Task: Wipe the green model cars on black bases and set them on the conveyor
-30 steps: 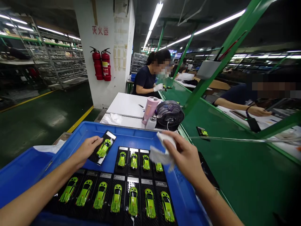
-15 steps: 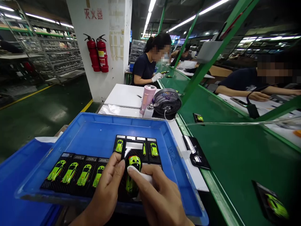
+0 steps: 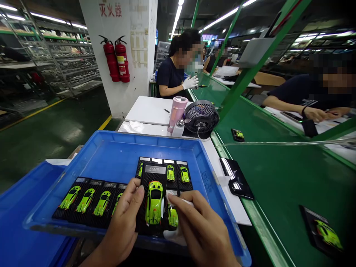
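A black base point(image 3: 154, 170) with a bright green toy car point(image 3: 154, 202) on it is held up over the blue tray point(image 3: 116, 139). My left hand point(image 3: 124, 218) grips that base by its left edge, thumb on the front. Just right of the car, my right hand point(image 3: 201, 226) pinches a white cloth point(image 3: 175, 235), whose lower part hangs below the fingers. Several more green cars on black bases point(image 3: 86, 200) lie in a row at the tray's left, and others point(image 3: 184, 174) stand in rows behind the held one.
Beyond the tray are a pink bottle point(image 3: 177, 113), a small white bottle point(image 3: 178, 128) and a black fan point(image 3: 202, 116). To the right, a green conveyor point(image 3: 267, 167) carries cars on bases, beside a black phone point(image 3: 236, 178). A person in white gloves point(image 3: 190, 82) sits ahead; another sits across.
My right hand has moved off the car to the right with the cloth, uncovering the car. The held base is more upright. The gloved person's hands have risen, away from a car.
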{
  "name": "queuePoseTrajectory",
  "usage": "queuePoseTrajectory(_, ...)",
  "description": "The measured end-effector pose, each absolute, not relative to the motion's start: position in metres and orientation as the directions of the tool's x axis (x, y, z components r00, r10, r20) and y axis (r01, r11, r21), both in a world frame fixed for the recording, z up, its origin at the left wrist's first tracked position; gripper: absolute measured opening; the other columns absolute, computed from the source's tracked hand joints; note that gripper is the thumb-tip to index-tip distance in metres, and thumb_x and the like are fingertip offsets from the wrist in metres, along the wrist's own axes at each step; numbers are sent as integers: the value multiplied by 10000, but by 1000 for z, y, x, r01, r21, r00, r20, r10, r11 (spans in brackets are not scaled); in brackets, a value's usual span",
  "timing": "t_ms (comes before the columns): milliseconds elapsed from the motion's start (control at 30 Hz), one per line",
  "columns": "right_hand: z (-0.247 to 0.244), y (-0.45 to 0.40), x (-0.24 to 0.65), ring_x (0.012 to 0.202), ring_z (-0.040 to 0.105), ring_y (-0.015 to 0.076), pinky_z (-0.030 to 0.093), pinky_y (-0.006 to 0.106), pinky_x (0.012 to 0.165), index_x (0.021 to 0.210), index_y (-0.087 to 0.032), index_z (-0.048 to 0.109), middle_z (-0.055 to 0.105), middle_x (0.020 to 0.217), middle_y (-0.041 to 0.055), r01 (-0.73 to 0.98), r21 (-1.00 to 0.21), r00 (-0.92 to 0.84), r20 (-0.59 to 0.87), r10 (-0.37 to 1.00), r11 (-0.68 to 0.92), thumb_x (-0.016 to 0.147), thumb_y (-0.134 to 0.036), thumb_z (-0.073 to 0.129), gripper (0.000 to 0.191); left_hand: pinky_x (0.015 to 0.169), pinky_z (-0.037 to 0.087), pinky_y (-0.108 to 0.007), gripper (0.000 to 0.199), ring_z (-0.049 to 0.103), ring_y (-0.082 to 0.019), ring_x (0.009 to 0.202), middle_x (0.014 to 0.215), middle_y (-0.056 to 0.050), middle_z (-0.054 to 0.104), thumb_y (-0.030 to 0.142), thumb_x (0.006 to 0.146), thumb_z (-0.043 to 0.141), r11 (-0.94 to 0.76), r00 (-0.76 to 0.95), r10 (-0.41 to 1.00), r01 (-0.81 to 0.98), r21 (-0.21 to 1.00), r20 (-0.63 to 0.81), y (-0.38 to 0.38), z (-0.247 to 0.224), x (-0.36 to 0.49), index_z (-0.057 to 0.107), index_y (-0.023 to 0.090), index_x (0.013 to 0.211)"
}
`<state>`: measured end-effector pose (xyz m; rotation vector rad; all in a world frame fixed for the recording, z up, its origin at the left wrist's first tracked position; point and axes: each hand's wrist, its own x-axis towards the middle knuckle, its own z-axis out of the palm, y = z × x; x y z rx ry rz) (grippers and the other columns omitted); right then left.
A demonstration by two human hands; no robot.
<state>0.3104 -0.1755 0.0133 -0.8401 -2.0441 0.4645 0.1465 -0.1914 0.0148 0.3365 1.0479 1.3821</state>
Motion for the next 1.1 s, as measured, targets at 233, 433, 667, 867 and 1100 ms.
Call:
queuePoseTrajectory(233, 21, -179, 313, 826, 560, 130, 502, 233, 670, 1239, -153, 550, 540, 940, 68, 263, -694, -326, 590, 739, 670, 865, 61, 468, 438, 813, 526, -291, 485, 695, -179, 845, 969, -37, 712, 288, 812, 662, 279, -79, 879, -713, 643, -469, -186, 22, 147, 483, 242, 1260)
queuePoseTrajectory(433, 19, -176, 295, 793, 566, 170, 508, 266, 625, 1259, -173, 522, 551, 934, 95, 359, -608, -430, 566, 703, 709, 884, -1, 443, 421, 849, 508, -250, 444, 656, -180, 993, 1101, -33, 682, 298, 838, 629, 293, -80, 875, -697, 655, -477, -186, 17, 148, 491, 249, 1257)
queuePoseTrajectory(667, 15, -179, 303, 730, 559, 180, 491, 273, 560, 1208, -223, 576, 540, 913, 93, 413, -487, -592, 499, 633, 770, 882, -42, 390, 416, 860, 502, -261, 454, 642, -198, 1033, 1117, -44, 680, 298, 840, 624, 282, -60, 899, -680, 677, -434, -184, 18, 146, 495, 246, 1272)
queuePoseTrajectory(867, 19, -176, 313, 806, 566, 119, 498, 213, 651, 1250, -190, 550, 527, 952, 67, 233, -714, -407, 545, 733, 661, 877, 46, 452, 453, 905, 491, -284, 486, 650, -200, 1031, 1122, -58, 682, 297, 844, 623, 318, -35, 869, -726, 610, -494, -183, 18, 145, 457, 230, 1296)
queuePoseTrajectory(1100, 8, -179, 298, 870, 565, 139, 503, 255, 712, 1270, -192, 527, 549, 984, 73, 225, -710, -399, 558, 728, 668, 875, 40, 469, 462, 931, 487, -296, 453, 667, -194, 1002, 1118, -60, 686, 255, 839, 631, 328, -83, 819, -745, 580, -568, -185, 16, 146, 489, 220, 1267)
